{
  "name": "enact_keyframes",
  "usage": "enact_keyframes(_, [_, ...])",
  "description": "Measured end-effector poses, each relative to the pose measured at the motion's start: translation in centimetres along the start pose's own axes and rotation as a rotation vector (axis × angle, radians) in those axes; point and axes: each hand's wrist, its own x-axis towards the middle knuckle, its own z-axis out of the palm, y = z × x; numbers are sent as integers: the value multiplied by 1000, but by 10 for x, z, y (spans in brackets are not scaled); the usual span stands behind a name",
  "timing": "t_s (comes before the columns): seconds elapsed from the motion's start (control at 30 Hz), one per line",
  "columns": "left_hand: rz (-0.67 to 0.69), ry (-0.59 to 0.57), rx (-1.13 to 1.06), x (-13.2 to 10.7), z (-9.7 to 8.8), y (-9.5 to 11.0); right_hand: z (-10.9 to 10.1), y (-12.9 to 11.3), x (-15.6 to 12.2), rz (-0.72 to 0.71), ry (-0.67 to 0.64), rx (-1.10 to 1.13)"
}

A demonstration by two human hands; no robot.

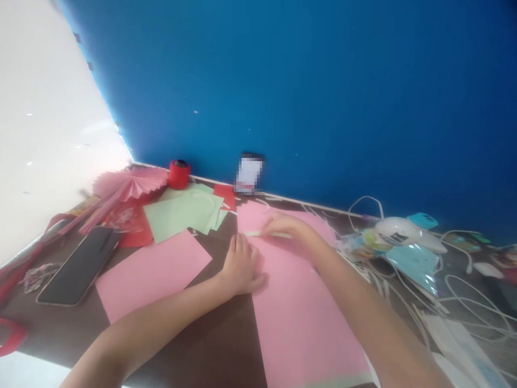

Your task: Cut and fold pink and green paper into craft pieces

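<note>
A long sheet of pink paper lies in front of me, with more pink paper beyond its far edge. Across that far edge runs a narrow pale strip; its material is hard to tell. My left hand rests on the sheet's left edge, palm down, fingers stretched forward and thumb pointing right. Over the pale strip, my right hand is bent down with its fingers pressed together at the strip. Its fingertips are partly hidden. Another pale band shows along the sheet's near edge.
To the left lie a pink sheet, a phone, pale green papers, a pleated pink paper fan and a red cylinder. A screen leans against the blue wall. Tangled white cables and a white device fill the right.
</note>
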Motion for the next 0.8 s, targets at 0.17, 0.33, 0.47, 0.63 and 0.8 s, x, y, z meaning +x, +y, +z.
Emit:
enact_keyframes(0.17, [0, 15, 2, 0, 4, 2, -5, 20, -5, -35, -61, 132])
enact_keyframes(0.33, [-8, 52, -7, -1, 6, 4, 4, 36, -7, 31, 6, 292])
enact_keyframes(0.47, [1, 81, -5, -1, 6, 5, 12, 43, -7, 67, 19, 366])
enact_keyframes(0.63, [18, 88, 12, -2, 6, 5, 14, 45, -7, 60, -20, 435])
enact_keyframes(0.8, [16, 62, -23, -3, 8, 4, 8, 45, -6, 102, -88, 513])
